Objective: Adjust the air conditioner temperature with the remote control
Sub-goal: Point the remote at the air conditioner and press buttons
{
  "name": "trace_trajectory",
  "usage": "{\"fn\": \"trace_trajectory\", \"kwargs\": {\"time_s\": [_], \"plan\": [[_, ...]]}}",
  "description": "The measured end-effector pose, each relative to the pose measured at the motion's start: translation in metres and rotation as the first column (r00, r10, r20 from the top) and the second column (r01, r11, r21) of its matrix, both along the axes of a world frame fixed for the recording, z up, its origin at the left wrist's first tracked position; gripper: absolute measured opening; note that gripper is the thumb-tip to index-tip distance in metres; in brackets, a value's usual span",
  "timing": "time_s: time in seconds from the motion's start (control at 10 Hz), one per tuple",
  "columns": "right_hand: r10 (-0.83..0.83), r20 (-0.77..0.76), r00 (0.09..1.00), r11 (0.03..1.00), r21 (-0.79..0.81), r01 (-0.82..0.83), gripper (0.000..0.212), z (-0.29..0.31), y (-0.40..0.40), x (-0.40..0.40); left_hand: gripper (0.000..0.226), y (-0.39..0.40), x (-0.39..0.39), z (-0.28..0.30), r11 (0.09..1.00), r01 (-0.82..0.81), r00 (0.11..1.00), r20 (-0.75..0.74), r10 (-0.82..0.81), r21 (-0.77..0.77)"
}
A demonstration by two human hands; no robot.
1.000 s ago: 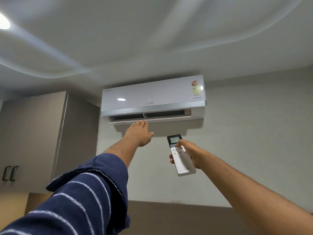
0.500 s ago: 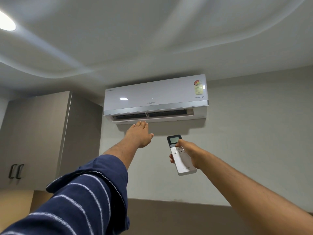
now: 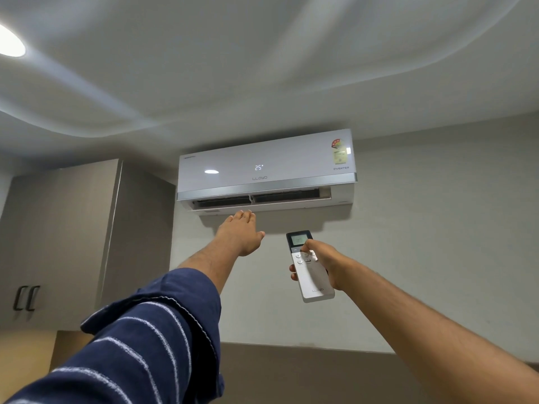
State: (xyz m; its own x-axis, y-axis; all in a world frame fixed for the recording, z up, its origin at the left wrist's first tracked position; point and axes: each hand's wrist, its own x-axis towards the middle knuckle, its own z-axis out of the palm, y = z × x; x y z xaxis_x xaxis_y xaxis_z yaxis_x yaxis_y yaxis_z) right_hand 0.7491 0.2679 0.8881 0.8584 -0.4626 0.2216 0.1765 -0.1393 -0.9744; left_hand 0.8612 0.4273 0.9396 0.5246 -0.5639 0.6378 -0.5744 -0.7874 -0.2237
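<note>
Fingers (image 3: 294,272) of the right hand (image 3: 326,259) are clamping a remote control (image 3: 313,279), thumb on its buttons; the left hand (image 3: 240,233) is reaching flat, fingers together, under an air conditioner (image 3: 265,170) showing 25.

The room is evenly, softly lit. A round ceiling light (image 3: 10,42) at ten o'clock blows out to white, and its glare shows as an oval on the air conditioner (image 3: 265,167). A soft shadow lies beneath the unit. Wide-angle distortion bends the ceiling; focus is sharp throughout.
</note>
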Motion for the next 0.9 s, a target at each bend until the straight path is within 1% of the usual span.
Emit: {"fn": "trace_trajectory", "kwargs": {"time_s": [0.2, 0.4, 0.7, 0.9], "plan": [[-0.003, 0.016, 1.000, 1.000, -0.016, 0.003, 0.019, -0.0013, 0.0005, -0.0036, 0.067, 0.0009, -0.0024, -0.0013, 1.000, 0.005, 1.000, -0.005, -0.005, 0.001], [0.028, 0.003, 1.000, 1.000, -0.011, -0.028, 0.019, -0.0028, 0.0030, -0.0072, 0.067, 0.0001, -0.0026, -0.0015, 1.000, 0.002, 1.000, -0.004, -0.002, 0.003], [0.085, 0.000, 0.996, 0.996, 0.010, -0.085, 0.031, -0.0052, 0.0032, -0.0088, 0.068, -0.0019, -0.0005, -0.0026, 1.000, -0.001, 1.000, -0.006, 0.001, 0.000], [0.107, 0.008, 0.994, 0.994, 0.006, -0.107, 0.030, -0.0072, 0.0039, -0.0082, 0.068, -0.0018, -0.0004, -0.0030, 1.000, -0.004, 1.000, -0.003, 0.004, 0.002]]}}
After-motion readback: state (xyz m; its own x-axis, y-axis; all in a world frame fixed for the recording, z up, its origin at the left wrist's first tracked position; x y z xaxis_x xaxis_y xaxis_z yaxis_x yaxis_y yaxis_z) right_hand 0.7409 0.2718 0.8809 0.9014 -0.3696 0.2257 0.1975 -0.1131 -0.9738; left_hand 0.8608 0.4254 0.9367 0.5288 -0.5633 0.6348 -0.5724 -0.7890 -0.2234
